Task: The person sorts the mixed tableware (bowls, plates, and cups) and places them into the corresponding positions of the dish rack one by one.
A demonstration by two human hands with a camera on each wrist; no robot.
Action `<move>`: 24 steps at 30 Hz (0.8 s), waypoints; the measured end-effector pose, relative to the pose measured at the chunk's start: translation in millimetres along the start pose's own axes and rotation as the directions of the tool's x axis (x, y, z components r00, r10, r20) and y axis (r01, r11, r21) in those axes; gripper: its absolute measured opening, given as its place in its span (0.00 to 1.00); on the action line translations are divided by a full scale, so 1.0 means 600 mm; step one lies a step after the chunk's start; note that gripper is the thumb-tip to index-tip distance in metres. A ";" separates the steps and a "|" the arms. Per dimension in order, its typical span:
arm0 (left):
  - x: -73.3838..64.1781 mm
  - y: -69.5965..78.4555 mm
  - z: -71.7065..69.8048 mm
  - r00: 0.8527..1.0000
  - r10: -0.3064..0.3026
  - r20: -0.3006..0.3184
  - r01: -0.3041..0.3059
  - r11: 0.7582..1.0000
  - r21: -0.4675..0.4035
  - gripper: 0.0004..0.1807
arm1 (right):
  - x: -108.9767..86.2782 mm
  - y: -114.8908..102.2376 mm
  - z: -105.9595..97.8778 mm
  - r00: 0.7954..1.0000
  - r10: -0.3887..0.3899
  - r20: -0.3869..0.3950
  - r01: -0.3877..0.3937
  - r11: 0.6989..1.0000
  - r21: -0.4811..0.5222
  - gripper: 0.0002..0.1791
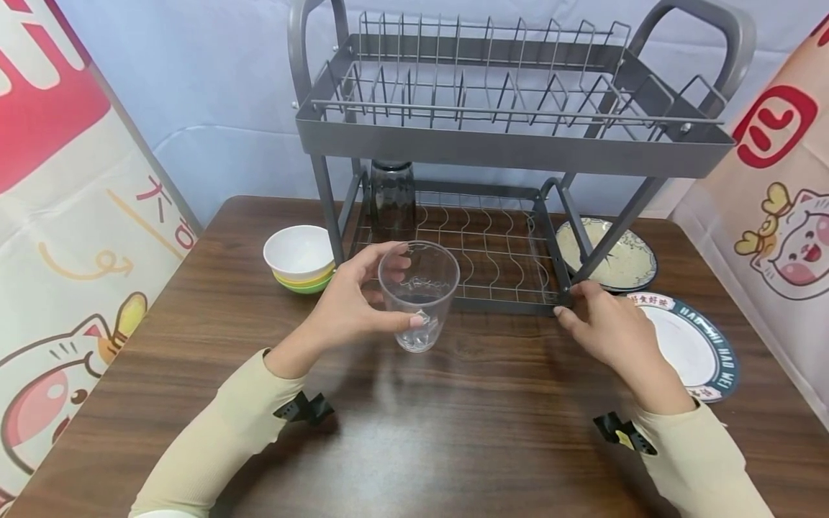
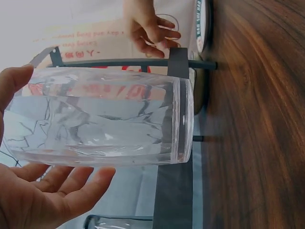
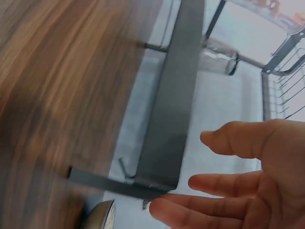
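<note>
My left hand (image 1: 352, 291) grips a clear cup (image 1: 424, 327) around its side, thumb in front and fingers behind. The cup is upright, off the table in front of the rack; the left wrist view shows its ribbed base (image 2: 182, 121) above the wood. My right hand (image 1: 612, 331) is at the front right corner of the grey two-tier dish rack (image 1: 505, 150), fingers loosely bent and holding nothing. In the right wrist view its fingertips (image 3: 164, 207) are close to the lower frame; whether they touch it I cannot tell.
A dark tinted glass (image 1: 393, 194) stands upside down at the lower tier's left. Stacked white, yellow and green bowls (image 1: 299, 252) sit left of the rack. To the right lie a patterned shallow dish (image 1: 622, 252) and a white plate with a green rim (image 1: 722, 360).
</note>
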State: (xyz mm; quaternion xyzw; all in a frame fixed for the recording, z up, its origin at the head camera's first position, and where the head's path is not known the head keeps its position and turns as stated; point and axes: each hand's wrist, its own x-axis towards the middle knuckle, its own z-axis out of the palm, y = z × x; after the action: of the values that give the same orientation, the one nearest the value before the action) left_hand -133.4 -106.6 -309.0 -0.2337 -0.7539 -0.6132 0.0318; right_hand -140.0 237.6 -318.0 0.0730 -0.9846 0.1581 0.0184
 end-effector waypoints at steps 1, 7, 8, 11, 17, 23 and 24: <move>0.000 0.001 0.000 1.000 -0.001 0.002 0.001 1.000 0.000 0.45 | -0.002 -0.003 -0.002 1.000 -0.013 0.009 0.013 1.000 0.003 0.27; -0.003 0.004 -0.003 1.000 -0.003 0.013 0.003 1.000 0.007 0.45 | -0.011 -0.009 -0.008 0.997 -0.053 0.061 0.050 0.998 0.049 0.30; -0.003 0.004 -0.003 1.000 -0.003 0.016 0.003 1.000 0.005 0.45 | -0.013 -0.009 -0.009 0.996 -0.053 0.069 0.049 0.997 0.059 0.30; -0.003 0.005 -0.004 1.000 -0.002 0.020 0.002 1.000 -0.006 0.45 | -0.019 -0.011 -0.012 0.994 -0.055 0.094 0.046 0.994 0.094 0.30; -0.002 0.007 -0.003 0.999 0.016 0.035 -0.015 0.999 -0.034 0.45 | -0.029 -0.021 -0.005 0.988 -0.129 0.085 0.107 0.970 0.219 0.24; -0.002 0.013 -0.001 0.999 0.018 0.045 -0.016 0.999 -0.048 0.45 | -0.031 -0.029 0.016 0.969 -0.240 0.065 0.194 0.893 0.406 0.20; -0.002 0.014 0.000 0.999 0.020 0.047 -0.017 0.998 -0.054 0.45 | -0.031 -0.030 0.021 0.963 -0.262 0.064 0.208 0.872 0.442 0.21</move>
State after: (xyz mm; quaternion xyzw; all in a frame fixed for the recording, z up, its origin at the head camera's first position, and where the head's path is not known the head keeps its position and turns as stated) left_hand -129.1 -106.0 -301.8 -0.2561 -0.7355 -0.6272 0.0133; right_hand -119.4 219.1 -325.4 0.2043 -0.9080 0.3637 -0.0391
